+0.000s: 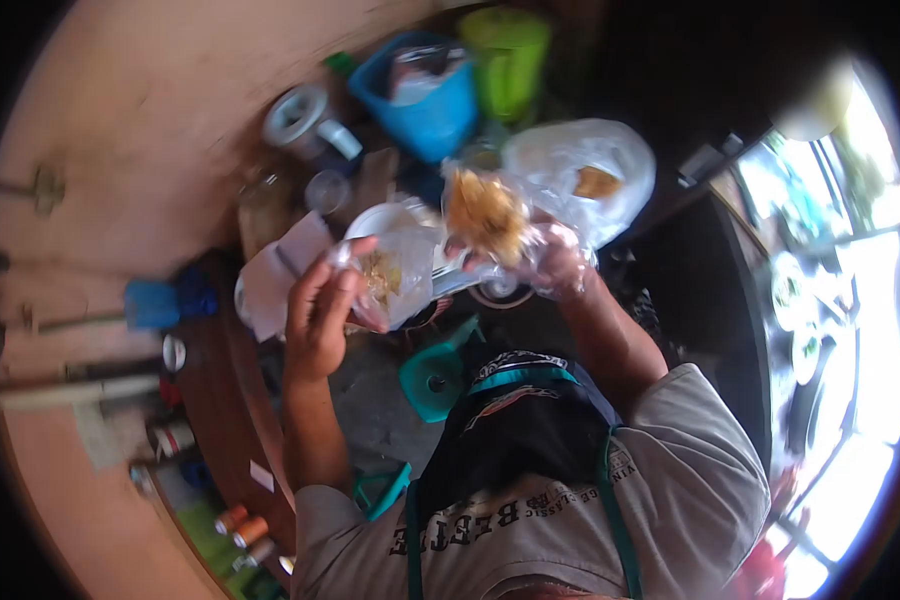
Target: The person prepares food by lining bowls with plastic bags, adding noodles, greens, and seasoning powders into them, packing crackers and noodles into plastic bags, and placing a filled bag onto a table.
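Observation:
My left hand pinches the edge of a clear plastic bag, which hangs open with some yellowish crumbly food inside. To its right, my right hand is wrapped in thin clear plastic and grips a golden-brown piece of fried food. Motion blurs the piece, so its exact kind is unclear. The two hands are apart, at about the same height. Just beyond my right hand lies a large whitish plastic bag with another golden-brown piece in or on it.
A blue bin and a lime-green container stand at the back. Left of them is a white round-topped appliance or jug. White papers lie near my left hand. A teal plastic stool stands below, and a dark counter runs along the right.

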{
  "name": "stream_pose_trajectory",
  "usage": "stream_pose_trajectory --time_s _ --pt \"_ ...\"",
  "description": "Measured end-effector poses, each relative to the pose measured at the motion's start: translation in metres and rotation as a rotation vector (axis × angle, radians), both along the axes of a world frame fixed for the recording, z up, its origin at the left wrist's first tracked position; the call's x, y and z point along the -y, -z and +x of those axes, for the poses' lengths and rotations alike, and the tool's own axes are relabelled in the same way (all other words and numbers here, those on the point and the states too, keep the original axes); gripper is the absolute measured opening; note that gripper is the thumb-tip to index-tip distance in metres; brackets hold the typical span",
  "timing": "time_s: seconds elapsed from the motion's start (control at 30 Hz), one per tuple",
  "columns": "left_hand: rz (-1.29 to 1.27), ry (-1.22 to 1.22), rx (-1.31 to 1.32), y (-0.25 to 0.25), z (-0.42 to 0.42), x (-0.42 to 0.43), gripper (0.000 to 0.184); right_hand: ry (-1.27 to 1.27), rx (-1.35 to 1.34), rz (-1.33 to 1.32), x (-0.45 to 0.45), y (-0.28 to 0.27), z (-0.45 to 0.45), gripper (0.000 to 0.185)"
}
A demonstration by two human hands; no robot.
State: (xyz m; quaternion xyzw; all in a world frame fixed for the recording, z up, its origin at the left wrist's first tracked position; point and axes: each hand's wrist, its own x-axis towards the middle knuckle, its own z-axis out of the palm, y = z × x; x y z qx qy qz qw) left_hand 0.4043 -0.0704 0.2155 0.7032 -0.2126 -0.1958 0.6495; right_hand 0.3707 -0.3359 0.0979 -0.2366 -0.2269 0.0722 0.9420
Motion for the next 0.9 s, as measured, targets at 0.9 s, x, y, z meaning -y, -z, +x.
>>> stream_pose_trajectory --time_s 0.9 --pt "-0.034 1.616 -0.385 0.101 -0.535 0.541 0.032 1.465 -1.494 -1.367 0.172 -0.030 -0.714 0.045"
